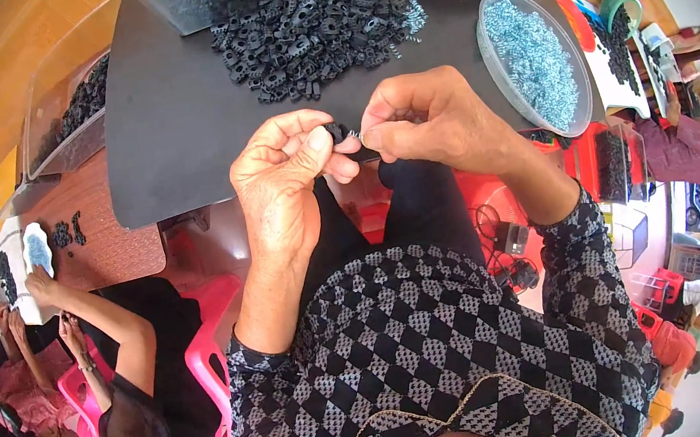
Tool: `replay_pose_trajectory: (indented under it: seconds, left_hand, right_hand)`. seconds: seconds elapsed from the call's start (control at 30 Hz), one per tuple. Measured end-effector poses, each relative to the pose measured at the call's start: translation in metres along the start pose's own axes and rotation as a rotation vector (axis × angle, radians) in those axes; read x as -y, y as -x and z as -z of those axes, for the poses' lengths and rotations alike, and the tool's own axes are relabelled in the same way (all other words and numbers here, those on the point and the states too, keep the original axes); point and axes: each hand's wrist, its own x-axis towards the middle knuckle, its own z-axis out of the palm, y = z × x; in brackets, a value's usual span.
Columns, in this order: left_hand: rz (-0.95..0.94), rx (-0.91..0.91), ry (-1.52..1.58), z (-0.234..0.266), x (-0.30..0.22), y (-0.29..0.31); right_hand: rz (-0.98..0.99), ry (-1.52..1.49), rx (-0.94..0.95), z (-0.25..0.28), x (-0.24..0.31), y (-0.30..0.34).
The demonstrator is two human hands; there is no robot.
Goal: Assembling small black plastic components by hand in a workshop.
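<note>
Close together over the near edge of the dark table, my two hands meet at a small part. My left hand pinches a small black plastic piece between thumb and fingers. A tiny metal spring sits at that piece's right side, pinched by the thumb and forefinger of my right hand. Whether the spring is inside the piece or only touching it, I cannot tell. Beyond my hands lies a heap of similar black plastic pieces. A round clear tub full of small springs stands to the right.
Several loose springs lie at the heap's right end. Clear bins stand along the far side of the dark table. At left, a co-worker's hand reaches to a tray of springs. A pink chair stands beside me.
</note>
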Motion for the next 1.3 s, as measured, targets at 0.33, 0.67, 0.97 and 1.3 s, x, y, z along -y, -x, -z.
replay_pose_trajectory:
  seconds: [0.33,0.67,0.97,1.3]
  left_hand:
    - [-0.002,0.001,-0.044,0.002,0.006,0.007]
    - [0.0,0.044,-0.08,0.002,0.009,0.021]
    - [-0.148,0.001,-0.145,0.011,0.008,0.027]
    - [-0.217,-0.048,-0.139,0.011,0.006,0.026]
  right_hand:
    - [-0.078,-0.11,0.042,-0.002,0.002,-0.002]
    - [-0.21,-0.215,0.089,-0.004,0.001,-0.002]
    - [0.013,-0.054,-0.185,-0.02,-0.027,-0.023]
    - [0.446,0.869,-0.617,-0.041,-0.05,-0.059]
